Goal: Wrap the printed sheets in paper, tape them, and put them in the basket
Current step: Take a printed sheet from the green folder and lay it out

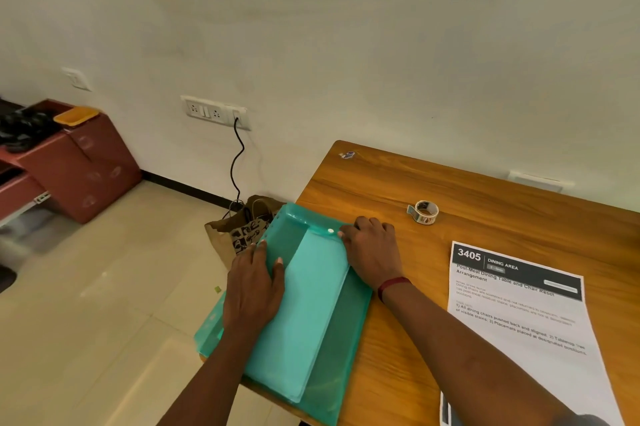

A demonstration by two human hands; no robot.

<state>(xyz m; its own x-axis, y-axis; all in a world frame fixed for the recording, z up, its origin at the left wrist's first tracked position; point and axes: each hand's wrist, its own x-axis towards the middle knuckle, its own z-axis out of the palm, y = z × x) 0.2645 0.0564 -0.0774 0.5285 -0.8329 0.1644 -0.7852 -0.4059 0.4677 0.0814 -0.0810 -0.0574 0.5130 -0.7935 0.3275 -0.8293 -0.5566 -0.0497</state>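
A translucent green plastic folder (pixel 336 342) lies on the left edge of the wooden table (pixel 485 190), partly overhanging it. A paler rectangle (pixel 304 314), which looks like sheets, shows through its cover. My left hand (pixel 254 287) lies flat on the folder's left side with its fingers spread. The fingers of my right hand (pixel 370 252) are curled on the folder's flap beside the white snap button (pixel 330 231). A printed sheet (pixel 512 321) headed "3405 Dining Area" lies to the right. A roll of tape (pixel 424 212) stands behind my right hand.
A brown paper bag (pixel 242 228) with a black pattern stands on the tiled floor against the table's left side. A black cable (pixel 237 162) runs from the wall socket down to it. Reddish boxes (pixel 79 162) sit at the far left.
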